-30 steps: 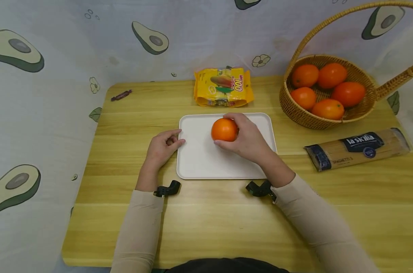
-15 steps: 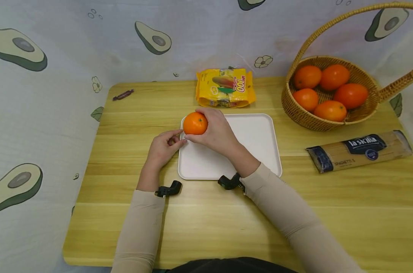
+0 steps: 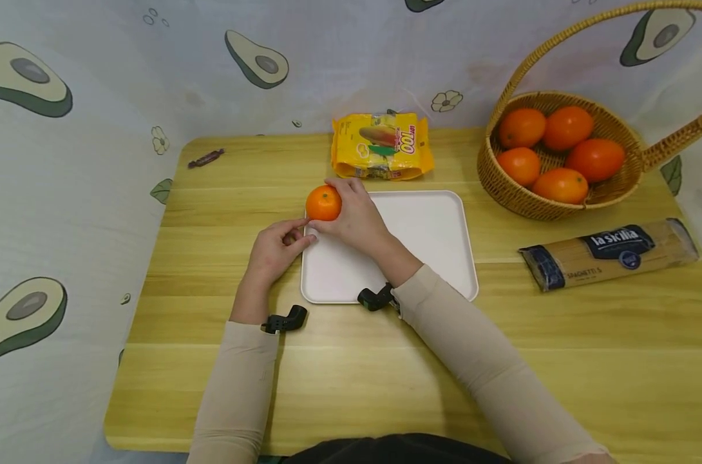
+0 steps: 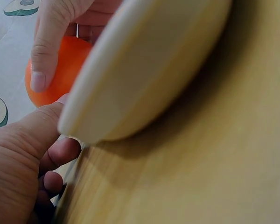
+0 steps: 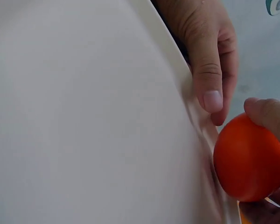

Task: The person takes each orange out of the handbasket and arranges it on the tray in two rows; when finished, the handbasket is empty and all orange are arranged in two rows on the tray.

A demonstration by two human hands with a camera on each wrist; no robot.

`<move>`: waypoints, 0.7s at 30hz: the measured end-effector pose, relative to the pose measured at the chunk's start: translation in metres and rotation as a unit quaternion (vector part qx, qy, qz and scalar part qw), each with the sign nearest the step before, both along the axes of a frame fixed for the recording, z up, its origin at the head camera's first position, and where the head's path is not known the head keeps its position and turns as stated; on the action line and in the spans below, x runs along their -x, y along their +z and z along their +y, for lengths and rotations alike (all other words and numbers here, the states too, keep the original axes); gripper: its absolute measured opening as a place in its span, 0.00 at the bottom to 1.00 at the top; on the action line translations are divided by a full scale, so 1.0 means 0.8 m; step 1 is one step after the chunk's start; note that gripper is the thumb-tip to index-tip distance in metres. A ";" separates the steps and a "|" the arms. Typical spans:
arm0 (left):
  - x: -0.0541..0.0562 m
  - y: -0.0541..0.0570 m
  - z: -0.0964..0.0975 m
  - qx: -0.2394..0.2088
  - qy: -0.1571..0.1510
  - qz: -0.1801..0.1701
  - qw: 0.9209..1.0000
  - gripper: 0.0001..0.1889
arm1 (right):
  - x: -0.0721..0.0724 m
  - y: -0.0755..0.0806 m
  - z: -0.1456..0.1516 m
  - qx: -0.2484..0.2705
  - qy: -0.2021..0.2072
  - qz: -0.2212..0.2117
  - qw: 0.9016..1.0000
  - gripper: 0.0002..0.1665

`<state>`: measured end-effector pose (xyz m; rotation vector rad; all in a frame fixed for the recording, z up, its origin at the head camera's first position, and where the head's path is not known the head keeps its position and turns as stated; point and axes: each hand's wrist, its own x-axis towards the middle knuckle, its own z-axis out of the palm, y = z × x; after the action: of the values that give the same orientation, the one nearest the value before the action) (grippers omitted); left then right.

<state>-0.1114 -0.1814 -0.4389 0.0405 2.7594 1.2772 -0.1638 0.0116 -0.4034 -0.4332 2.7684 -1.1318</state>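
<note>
An orange (image 3: 323,203) is in my right hand (image 3: 358,216), whose thumb and fingers grip it from the right side. It is over the far left corner of the white tray (image 3: 426,251). In the right wrist view the orange (image 5: 249,158) appears against the tray's rim; whether it bears on the tray I cannot tell. My left hand (image 3: 275,251) pinches the tray's left edge, thumb over the rim and the other fingers curled beside it. The left wrist view has the thumb of the left hand (image 4: 18,163) at the rim, close to the orange (image 4: 67,70).
Behind the tray lies a yellow snack packet (image 3: 382,145). A wicker basket (image 3: 504,187) with several oranges and a tall handle stands at the back right. Nearer on the right is a spaghetti pack (image 3: 612,253). One small wrapped candy (image 3: 206,158) lies at the back left.
My right hand has carried the orange leftward from the middle of the tray to its far left corner. The left hand stays at the tray's left edge.
</note>
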 end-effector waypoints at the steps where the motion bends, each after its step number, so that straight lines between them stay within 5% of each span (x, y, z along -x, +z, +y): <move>1: 0.000 0.000 0.000 -0.001 0.001 -0.001 1.000 0.21 | 0.001 -0.001 -0.001 0.003 -0.003 -0.004 1.000 0.52; 21: -0.001 -0.001 -0.003 -0.015 -0.001 -0.001 1.000 0.14 | 0.015 -0.009 -0.006 0.021 0.034 -0.009 0.999 0.51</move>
<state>-0.1103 -0.1839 -0.4397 0.0427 2.7381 1.3165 -0.1757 0.0070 -0.4103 -0.5159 2.6977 -1.1733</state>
